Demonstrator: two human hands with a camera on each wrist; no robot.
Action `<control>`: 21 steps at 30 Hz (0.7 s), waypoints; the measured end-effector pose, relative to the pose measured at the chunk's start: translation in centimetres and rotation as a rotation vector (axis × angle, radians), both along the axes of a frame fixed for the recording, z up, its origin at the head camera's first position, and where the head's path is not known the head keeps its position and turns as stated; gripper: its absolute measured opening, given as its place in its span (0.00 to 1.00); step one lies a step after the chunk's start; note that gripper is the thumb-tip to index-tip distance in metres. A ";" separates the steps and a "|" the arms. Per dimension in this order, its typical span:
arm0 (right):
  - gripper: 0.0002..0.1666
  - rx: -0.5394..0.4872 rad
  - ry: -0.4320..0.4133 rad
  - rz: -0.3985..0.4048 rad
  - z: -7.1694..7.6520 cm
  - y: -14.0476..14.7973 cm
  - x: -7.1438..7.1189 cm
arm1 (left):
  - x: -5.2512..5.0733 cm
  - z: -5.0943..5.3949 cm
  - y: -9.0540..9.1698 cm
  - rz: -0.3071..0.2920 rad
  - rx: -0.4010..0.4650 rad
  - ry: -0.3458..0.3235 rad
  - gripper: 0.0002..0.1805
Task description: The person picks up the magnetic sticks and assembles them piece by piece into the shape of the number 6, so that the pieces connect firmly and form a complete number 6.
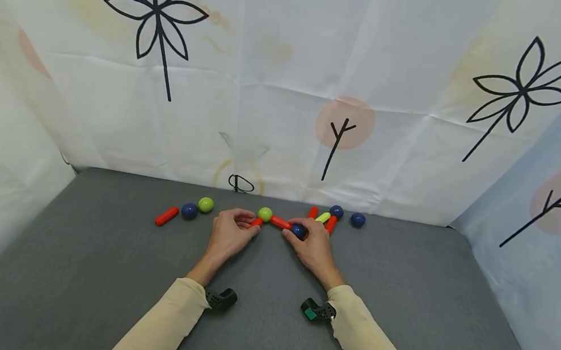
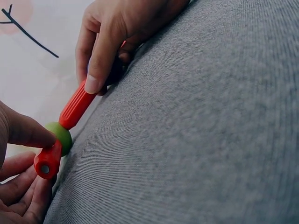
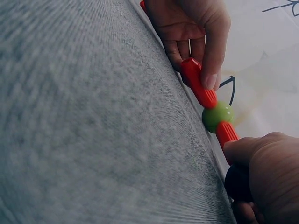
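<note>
A green ball (image 1: 265, 214) joins two red sticks in a chain. My left hand (image 1: 229, 237) pinches the left red stick (image 3: 198, 83) between thumb and fingers; its free end with a grey tip shows in the left wrist view. The right red stick (image 2: 77, 106) runs from the ball to a dark blue ball (image 1: 298, 231). My right hand (image 1: 314, 251) grips that blue ball, its thumb lying on the stick's end in the right wrist view. Both hands are low over the grey table (image 1: 265, 321).
Left of my hands lie a red stick (image 1: 166, 216), a blue ball (image 1: 189, 211) and a green ball (image 1: 206, 205). Behind my right hand are red sticks (image 1: 331, 224), a yellow-green stick (image 1: 323, 217) and two blue balls (image 1: 336, 212). A patterned cloth (image 1: 290, 85) hangs behind the table.
</note>
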State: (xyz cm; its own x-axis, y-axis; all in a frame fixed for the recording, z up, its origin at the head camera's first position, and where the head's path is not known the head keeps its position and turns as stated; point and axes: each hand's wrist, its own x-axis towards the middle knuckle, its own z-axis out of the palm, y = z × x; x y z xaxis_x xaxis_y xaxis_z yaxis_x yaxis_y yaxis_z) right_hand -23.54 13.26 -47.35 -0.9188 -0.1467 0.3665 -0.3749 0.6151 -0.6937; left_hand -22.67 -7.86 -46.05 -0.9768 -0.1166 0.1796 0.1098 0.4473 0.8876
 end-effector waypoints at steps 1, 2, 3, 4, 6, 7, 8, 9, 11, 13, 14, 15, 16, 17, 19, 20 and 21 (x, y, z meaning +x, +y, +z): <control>0.15 0.000 0.001 -0.002 0.0 0.0 0.0 | 0.0 0.0 0.0 -0.001 0.000 0.001 0.13; 0.15 0.001 0.003 -0.005 0.0 0.0 0.0 | 0.0 0.0 0.0 -0.003 0.000 0.001 0.13; 0.14 0.001 0.003 -0.006 -0.1 0.0 0.0 | 0.0 0.0 0.0 -0.005 -0.003 0.003 0.13; 0.14 0.002 0.005 -0.008 -0.1 0.0 -0.1 | 0.1 0.0 0.1 -0.005 -0.005 0.002 0.13; 0.14 0.001 0.005 -0.011 -0.1 0.0 -0.1 | 0.1 0.0 0.1 -0.007 -0.008 0.003 0.13; 0.14 -0.001 0.005 -0.012 -0.1 0.0 -0.1 | 0.0 0.0 0.1 -0.007 -0.010 0.000 0.13; 0.14 -0.003 0.004 -0.013 -0.1 0.0 -0.1 | 0.0 0.0 0.1 -0.008 -0.014 -0.001 0.13; 0.14 -0.005 0.003 -0.013 -0.1 0.0 -0.1 | 0.0 0.0 0.2 -0.006 -0.016 -0.001 0.13; 0.14 -0.011 0.000 -0.013 -0.1 0.0 -0.1 | 0.0 -0.1 0.2 -0.004 -0.021 -0.004 0.14; 0.13 -0.014 -0.001 -0.014 -0.2 0.0 -0.1 | 0.0 0.0 0.2 -0.006 -0.024 -0.007 0.14; 0.13 -0.016 -0.002 -0.014 -0.2 0.0 -0.1 | 0.1 0.0 0.2 -0.008 -0.025 -0.006 0.14; 0.13 -0.017 -0.001 -0.013 -0.2 0.0 -0.1 | 0.1 0.0 0.2 -0.011 -0.024 -0.004 0.14; 0.13 -0.018 -0.001 -0.014 -0.2 0.0 -0.1 | 0.1 0.1 0.2 -0.012 -0.025 -0.005 0.14; 0.13 -0.019 -0.004 -0.014 -0.2 0.0 -0.1 | 0.1 0.1 0.2 -0.013 -0.025 -0.003 0.14; 0.13 -0.019 -0.005 -0.015 -0.2 0.0 -0.1 | 0.2 0.2 0.2 -0.014 -0.020 0.004 0.14; 0.13 -0.021 -0.004 -0.015 -0.1 0.0 -0.1 | 0.2 0.3 0.2 -0.013 -0.016 0.008 0.14; 0.13 -0.021 -0.002 -0.015 -0.1 0.0 -0.1 | 0.1 0.3 0.1 -0.010 -0.011 0.012 0.14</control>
